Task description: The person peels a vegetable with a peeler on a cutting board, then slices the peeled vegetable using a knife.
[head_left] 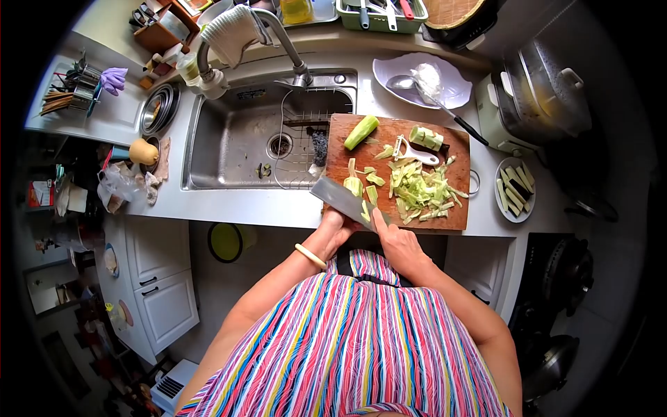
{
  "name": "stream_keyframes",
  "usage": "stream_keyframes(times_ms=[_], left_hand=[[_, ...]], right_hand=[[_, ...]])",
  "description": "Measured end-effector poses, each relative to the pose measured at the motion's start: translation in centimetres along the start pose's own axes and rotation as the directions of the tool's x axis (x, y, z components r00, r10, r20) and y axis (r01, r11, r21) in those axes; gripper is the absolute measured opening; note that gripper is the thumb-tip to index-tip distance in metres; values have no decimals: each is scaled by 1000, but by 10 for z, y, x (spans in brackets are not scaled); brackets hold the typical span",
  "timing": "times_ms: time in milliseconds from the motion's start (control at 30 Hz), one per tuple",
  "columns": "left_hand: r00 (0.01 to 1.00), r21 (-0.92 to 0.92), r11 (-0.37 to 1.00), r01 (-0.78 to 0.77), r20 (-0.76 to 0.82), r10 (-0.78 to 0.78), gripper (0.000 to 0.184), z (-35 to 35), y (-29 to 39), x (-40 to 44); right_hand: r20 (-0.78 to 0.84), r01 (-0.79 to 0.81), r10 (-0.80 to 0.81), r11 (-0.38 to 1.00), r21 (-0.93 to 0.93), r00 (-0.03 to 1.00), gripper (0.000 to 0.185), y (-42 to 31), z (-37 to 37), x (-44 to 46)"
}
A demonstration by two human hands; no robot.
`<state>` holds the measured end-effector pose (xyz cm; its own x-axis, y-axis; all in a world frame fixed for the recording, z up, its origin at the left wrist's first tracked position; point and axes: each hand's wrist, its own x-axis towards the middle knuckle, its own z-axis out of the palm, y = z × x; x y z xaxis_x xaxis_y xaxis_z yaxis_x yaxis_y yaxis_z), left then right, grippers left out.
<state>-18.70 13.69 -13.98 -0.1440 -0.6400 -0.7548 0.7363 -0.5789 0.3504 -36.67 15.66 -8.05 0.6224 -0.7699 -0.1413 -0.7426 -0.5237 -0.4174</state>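
My right hand [401, 244] grips a kitchen cleaver [342, 200], its broad blade slanting up and left over the near-left edge of the wooden cutting board [339, 154]. Close under the blade is my left hand [335, 231], a pale bangle on its wrist; the blade hides most of its fingers. Short green vegetable pieces [353, 185] lie just beyond the blade. A pile of green peelings [425, 189] covers the board's right half. Farther back are a peeled green vegetable [361, 133], a cut chunk [426, 137] and a white peeler [420, 153].
A steel sink [233, 156] with a wire rack adjoins the board's left side. On the right stands a plate [515, 210] of cut vegetable strips. Behind the board is a pale purple dish [389, 75] holding a long-handled spoon [451, 115]. A steamer [506, 115] stands back right.
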Motion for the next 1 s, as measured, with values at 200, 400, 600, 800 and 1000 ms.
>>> stream_keyframes(times_ms=[200,400,600,800,1000], left_hand=[[999,-23,999,-37,-13,37,21,4,-2,-1],[999,-50,997,-50,-20,49,22,20,-4,-17],[998,-1,998,-70,-8,70,21,24,0,-17],[995,41,994,-100,-26,101,19,19,-1,-7],[994,4,995,-102,-35,102,19,22,2,-10]], right_hand=[[19,-25,26,998,-57,999,60,-3,4,5],[40,-28,31,998,-58,999,60,-3,-9,-4],[4,-35,35,998,-55,999,61,-1,2,2],[34,-79,79,997,-4,996,64,-7,-1,12],[28,-73,73,997,13,997,63,-8,-6,8]])
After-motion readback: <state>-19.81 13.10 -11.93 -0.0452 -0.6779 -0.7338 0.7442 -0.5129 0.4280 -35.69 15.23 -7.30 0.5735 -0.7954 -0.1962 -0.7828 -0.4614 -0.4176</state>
